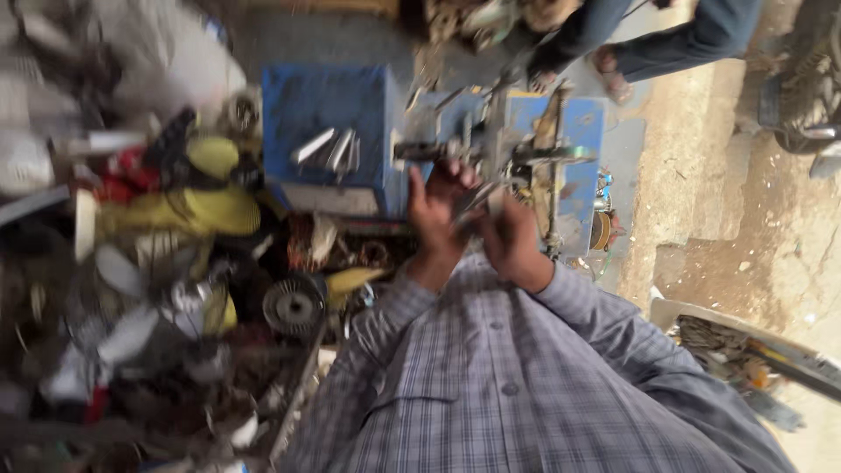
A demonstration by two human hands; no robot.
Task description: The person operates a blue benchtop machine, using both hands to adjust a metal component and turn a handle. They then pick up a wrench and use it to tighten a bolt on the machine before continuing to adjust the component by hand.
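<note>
Both hands are up in front of my chest, close together, over the near edge of a blue metal box. From where I watch, my left hand [435,210] has its fingers curled around a thin grey metal piece [473,200], and my right hand [511,241] is closed on the lower end of the same piece, so the two hands nearly touch. The picture is blurred by motion (I cannot tell exactly what kind of part it is).

Right behind the hands stands the blue metal box [320,109], with a few bright metal strips [331,149] lying on its top. To the right of it is a blue frame with upright metal rods and a ring [552,156], just beyond my fingers and crowding the space I work in.

On my left a heap of scrap fills the ground: yellow plastic housings [215,206], a round ribbed metal disc [293,307], white fan blades [123,337] and dark tangled bits I cannot make out. It presses close against my left sleeve [394,307], which is grey checked cloth.

Farther off, past the frame, another person's legs in dark trousers [674,39] and a sandalled foot [611,74] stand on the sandy ground. At my right lies a tray of small junk [736,350], well apart from the hands.
</note>
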